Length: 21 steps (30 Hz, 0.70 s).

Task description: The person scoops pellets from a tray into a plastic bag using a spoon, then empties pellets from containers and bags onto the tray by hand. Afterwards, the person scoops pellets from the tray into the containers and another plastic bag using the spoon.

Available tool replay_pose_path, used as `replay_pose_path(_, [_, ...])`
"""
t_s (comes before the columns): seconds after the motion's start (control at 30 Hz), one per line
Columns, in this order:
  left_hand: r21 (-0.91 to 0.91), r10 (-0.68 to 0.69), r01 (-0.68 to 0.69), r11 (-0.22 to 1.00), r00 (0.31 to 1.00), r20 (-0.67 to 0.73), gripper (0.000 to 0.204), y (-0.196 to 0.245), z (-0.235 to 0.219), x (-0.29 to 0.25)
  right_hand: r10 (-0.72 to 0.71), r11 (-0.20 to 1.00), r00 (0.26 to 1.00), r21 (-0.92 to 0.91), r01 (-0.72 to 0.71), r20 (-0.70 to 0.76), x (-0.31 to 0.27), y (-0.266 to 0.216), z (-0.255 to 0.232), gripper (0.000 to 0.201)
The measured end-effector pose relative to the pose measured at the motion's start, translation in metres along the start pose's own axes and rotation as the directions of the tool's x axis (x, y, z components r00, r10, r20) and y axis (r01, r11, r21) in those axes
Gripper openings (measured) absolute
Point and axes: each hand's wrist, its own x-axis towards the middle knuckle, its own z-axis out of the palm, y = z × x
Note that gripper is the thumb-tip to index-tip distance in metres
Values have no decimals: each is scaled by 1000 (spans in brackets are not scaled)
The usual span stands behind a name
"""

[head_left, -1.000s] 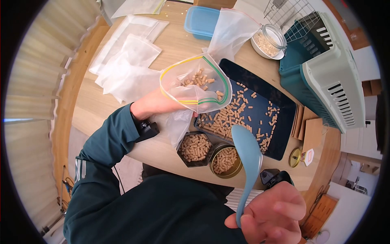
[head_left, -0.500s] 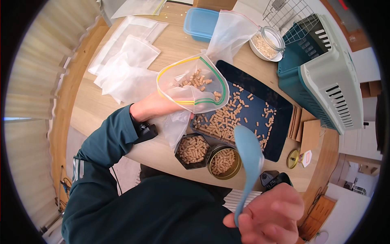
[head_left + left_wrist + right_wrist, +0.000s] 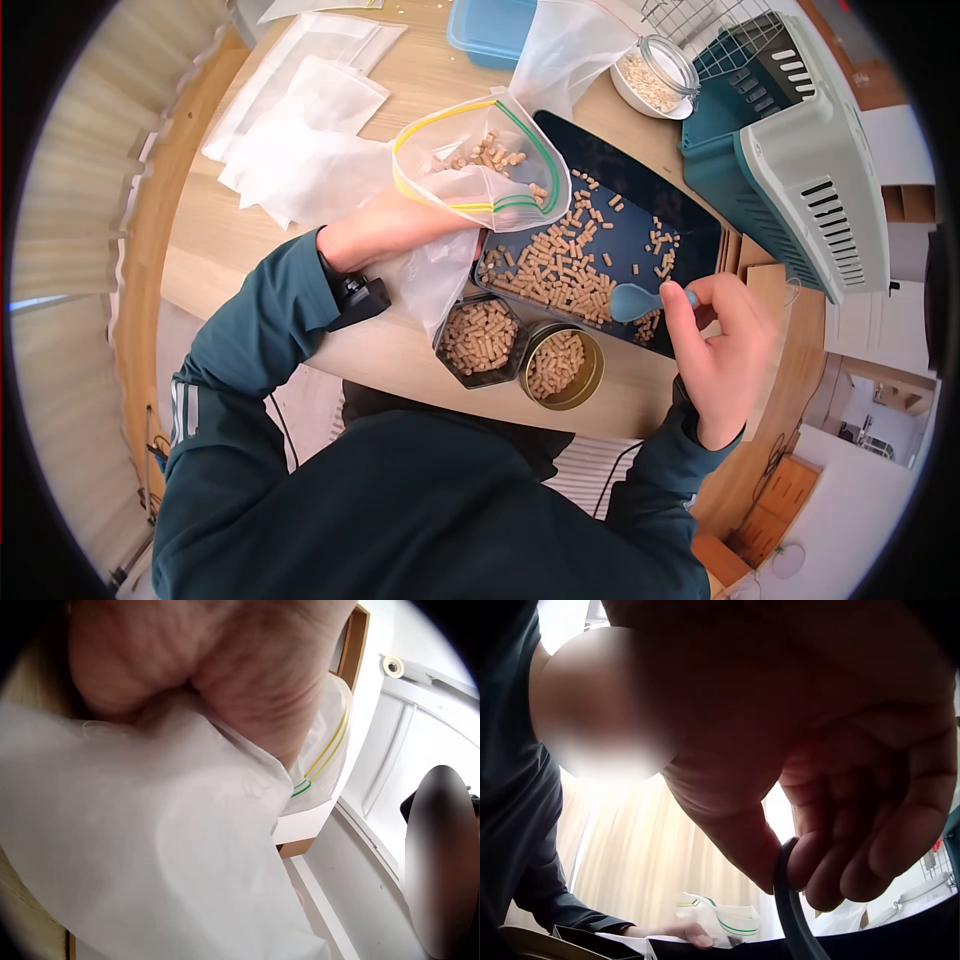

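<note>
My left hand (image 3: 385, 232) grips a clear zip bag (image 3: 425, 150) with a yellow and green seal, its mouth wide and some pellets inside. The bag covers most of those fingers; in the left wrist view its film (image 3: 195, 825) bunches against the palm. Thumb and fingertips of my right hand (image 3: 725, 350) pinch the handle of a blue spoon (image 3: 632, 302), shown dark in the right wrist view (image 3: 791, 907). The spoon's bowl points down at the near right part of a dark blue tray (image 3: 575, 140), where wood pellets (image 3: 550, 265) lie scattered.
Near the table edge stand a black hexagonal container (image 3: 514, 352) and a gold round tin (image 3: 592, 380), both with pellets. Flat plastic bags (image 3: 300, 150) lie left. Behind are a blue box (image 3: 490, 30), a tipped glass jar (image 3: 672, 62) in a white bowl and a pet carrier (image 3: 820, 200).
My right hand has moved forward from near my body to over the tray, and the spoon has swung from upright to bowl-down among the pellets. The left hand still holds the bag.
</note>
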Motion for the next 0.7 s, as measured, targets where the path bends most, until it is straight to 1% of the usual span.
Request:
replay_pose_path(0.03, [-21, 4, -4, 1000, 1000, 6, 40, -1, 0, 0, 83, 995, 996, 50, -84, 19, -2, 2, 1, 25])
replay_pose_path(0.07, [-42, 8, -7, 999, 1000, 13, 39, -1, 0, 1, 85, 995, 996, 49, -86, 19, -3, 3, 1, 25])
replay_pose_path(0.13, [-39, 1, -1, 999, 1000, 2, 39, -2, 1, 1, 237, 964, 970, 113, -241, 48, -5, 5, 3, 26])
replay_pose_path(0.17, [-36, -5, 4, 999, 1000, -13, 39, -2, 2, 0, 238, 964, 970, 113, -242, 48, -7, 9, 6, 26])
replay_pose_path(0.23, [-39, 17, -17, 999, 1000, -21, 39, -6, 4, -1, 270, 898, 954, 323, -298, 128, -9, 15, 13, 22])
replay_pose_path(0.27, [-42, 38, -40, 998, 999, -30, 38, -8, 4, -1, 272, 898, 954, 322, -299, 127, -9, 15, 16, 22])
replay_pose_path(0.33, [-76, 10, -11, 997, 1000, -18, 38, -10, 4, -2, 183, 891, 971, 392, -230, 155, -7, 7, 26, 17])
replay_pose_path(0.37, [-107, -15, 14, 994, 1000, -7, 38, -10, 4, -2, 185, 891, 971, 391, -232, 154, -4, 4, 31, 17])
replay_pose_path(0.4, [-108, -15, 14, 994, 1000, -6, 38, -12, 4, -1, 32, 928, 991, 364, -77, 128, 0, 1, 35, 16])
replay_pose_path(0.43, [-128, -25, 24, 992, 1000, -3, 38, -15, 4, 0, -124, 939, 986, 334, 81, 108, 2, 0, 38, 15])
replay_pose_path(0.5, [-149, -35, 34, 988, 999, -5, 38, -15, 3, 0, -120, 944, 986, 320, 78, 112, 3, -1, 39, 13])
replay_pose_path(0.57, [-145, -48, 54, 988, 998, 43, 39, -9, 4, -2, -40, 952, 999, 303, 47, -30, 3, 3, 40, 11])
replay_pose_path(0.6, [-152, -47, 53, 987, 998, 39, 39, -11, 4, -1, -16, 964, 997, 264, 37, -81, 3, 4, 41, 11])
replay_pose_path(0.63, [-154, -12, 19, 988, 999, 47, 39, -14, 3, 1, -20, 964, 997, 262, 39, -76, 4, 6, 43, 11])
replay_pose_path(0.67, [-155, 22, -13, 988, 998, 55, 40, -15, 2, 2, -23, 979, 993, 200, 47, -119, 6, 9, 46, 12])
replay_pose_path(0.7, [-157, 21, -12, 988, 998, 53, 40, -15, -1, 4, -27, 989, 986, 139, 50, -163, 7, 10, 48, 12])
